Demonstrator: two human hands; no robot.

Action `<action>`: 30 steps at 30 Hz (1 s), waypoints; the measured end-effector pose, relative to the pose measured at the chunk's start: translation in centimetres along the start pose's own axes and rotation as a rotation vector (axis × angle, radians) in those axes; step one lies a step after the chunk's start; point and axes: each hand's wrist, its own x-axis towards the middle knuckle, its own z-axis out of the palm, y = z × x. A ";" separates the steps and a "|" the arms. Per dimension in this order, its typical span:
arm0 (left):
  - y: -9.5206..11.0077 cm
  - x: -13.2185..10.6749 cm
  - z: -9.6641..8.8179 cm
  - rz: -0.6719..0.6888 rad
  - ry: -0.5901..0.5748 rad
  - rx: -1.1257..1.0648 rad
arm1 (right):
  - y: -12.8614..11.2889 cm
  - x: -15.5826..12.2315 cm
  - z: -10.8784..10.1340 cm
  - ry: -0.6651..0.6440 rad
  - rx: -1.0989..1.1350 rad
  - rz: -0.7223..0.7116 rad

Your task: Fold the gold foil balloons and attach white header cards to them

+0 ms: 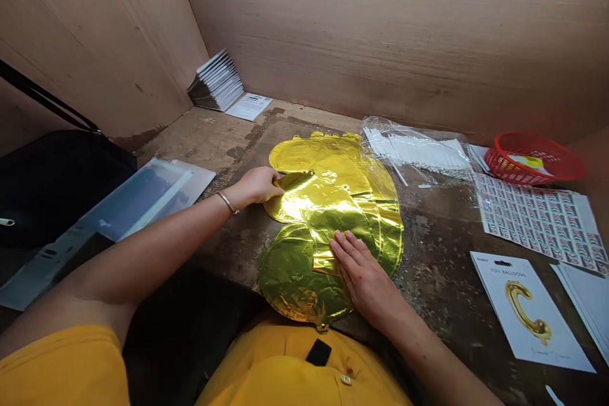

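Note:
Several flat gold foil balloons lie stacked in front of me, with curved outlines and small tabs along the far edge. My left hand pinches the left edge of a gold foil balloon, part of which is folded over on the stack. Lower right, my right hand rests flat on the foil with its fingers stretched out, pressing near a folded strip. The near curved end of the foil reaches the table's front edge, close to my body.
A red basket, a clear bag of white sticks, a sticker sheet and a "Foil Balloons" card lie to the right. A stack of cards stands in the back left corner. Clear plastic sleeves and a black bag are left.

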 end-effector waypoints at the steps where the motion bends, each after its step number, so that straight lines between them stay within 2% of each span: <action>1: 0.0 -0.3 0.2 0.009 0.014 -0.066 | 0.0 0.0 0.1 0.001 0.000 0.003; 6: 1.2 -1.8 0.5 0.039 0.014 -0.380 | 0.1 -0.1 0.3 0.002 0.019 0.015; 11: 5.2 -3.2 -2.3 0.204 0.055 -0.636 | 0.5 0.2 0.0 0.007 0.029 0.008; 13: 6.0 -3.3 -3.4 0.241 0.010 -0.565 | 0.5 0.2 -0.1 0.010 0.029 0.011; 15: 5.4 -2.9 -3.8 0.180 -0.044 -0.371 | 0.5 0.2 -0.1 0.007 0.025 0.004; 17: 3.6 -2.1 -3.6 0.071 -0.047 -0.110 | 0.5 0.2 -0.1 0.008 0.016 -0.004; 19: 1.3 -1.1 -2.8 -0.013 0.001 0.094 | 0.5 0.2 0.0 0.009 0.010 -0.011; 22: -0.8 0.2 -1.4 -0.050 0.074 0.190 | 0.5 0.2 0.0 0.011 0.006 -0.012; 26: 0.2 1.1 0.0 -0.055 0.081 0.250 | 0.6 0.1 0.1 0.014 0.008 -0.004; 30: 1.7 1.7 0.3 -0.070 0.046 0.257 | 0.6 0.0 0.2 0.003 0.024 0.007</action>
